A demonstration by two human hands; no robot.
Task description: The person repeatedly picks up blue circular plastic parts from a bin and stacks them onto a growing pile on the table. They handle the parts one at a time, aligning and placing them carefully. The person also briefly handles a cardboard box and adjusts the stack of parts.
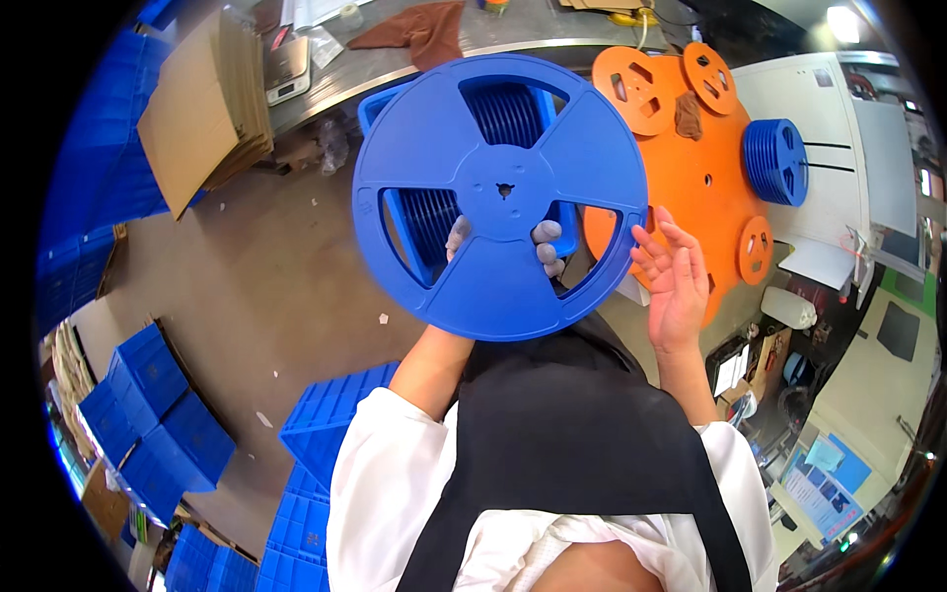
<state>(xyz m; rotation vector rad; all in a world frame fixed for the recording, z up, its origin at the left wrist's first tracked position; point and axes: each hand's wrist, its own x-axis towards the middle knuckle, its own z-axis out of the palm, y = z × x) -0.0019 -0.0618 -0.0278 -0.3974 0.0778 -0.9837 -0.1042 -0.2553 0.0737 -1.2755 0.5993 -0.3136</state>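
Blue plastic reel [483, 183] front and centre in the head view, held face-up above a blue crate [371, 107]! Left hand [547, 247] has it from beneath, grey-tipped fingers curled through the windows around the lower spoke. Right hand [674, 276] is bare, fingers loosely spread by the rim; touching or not, I can't tell. Progress, then: one reel in hand, ribbed blue discs [503, 113] showing behind it, a blue reel stack [776, 163] by the white panel [819, 187]; how much remains doesn't show. Around it, an orange table [700, 212] carries round orange discs [634, 91], a steel workbench [523, 30] holds a digital scale [288, 64], and pale scraps dot the brown floor [286, 266] near blue bins [163, 414].
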